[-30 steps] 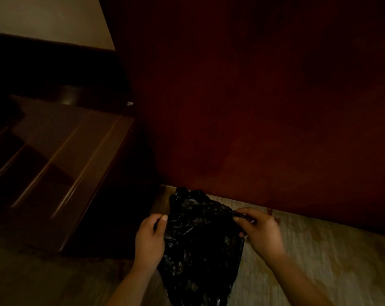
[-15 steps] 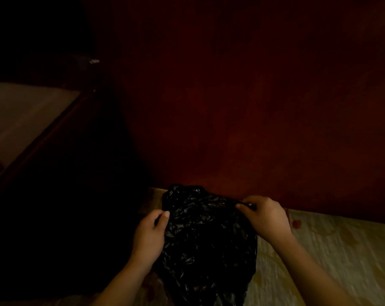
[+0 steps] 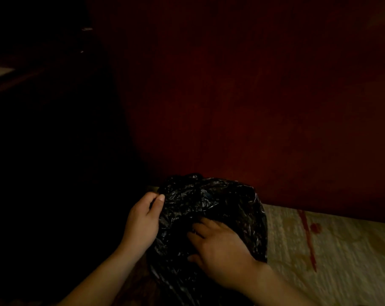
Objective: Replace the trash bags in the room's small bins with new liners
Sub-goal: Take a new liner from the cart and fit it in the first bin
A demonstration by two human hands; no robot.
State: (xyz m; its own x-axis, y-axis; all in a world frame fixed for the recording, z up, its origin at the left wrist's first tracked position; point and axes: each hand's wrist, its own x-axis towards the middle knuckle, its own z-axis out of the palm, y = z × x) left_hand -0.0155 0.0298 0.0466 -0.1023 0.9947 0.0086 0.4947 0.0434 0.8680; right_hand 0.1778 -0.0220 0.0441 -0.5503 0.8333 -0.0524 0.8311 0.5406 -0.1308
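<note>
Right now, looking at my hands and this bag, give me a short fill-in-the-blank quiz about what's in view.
1. The crinkled plastic bag is ____ in colour.
2. The left hand grips the bag's edge, while the ____ hand lies spread on its front.
3. Behind the bag stands a dark ____ surface.
4. The pale floor covering carries a red ____.

Missing words: black; right; red; stripe

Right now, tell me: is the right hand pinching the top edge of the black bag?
No. The right hand lies spread on the front of the black bag, while the left hand pinches its edge.
</note>
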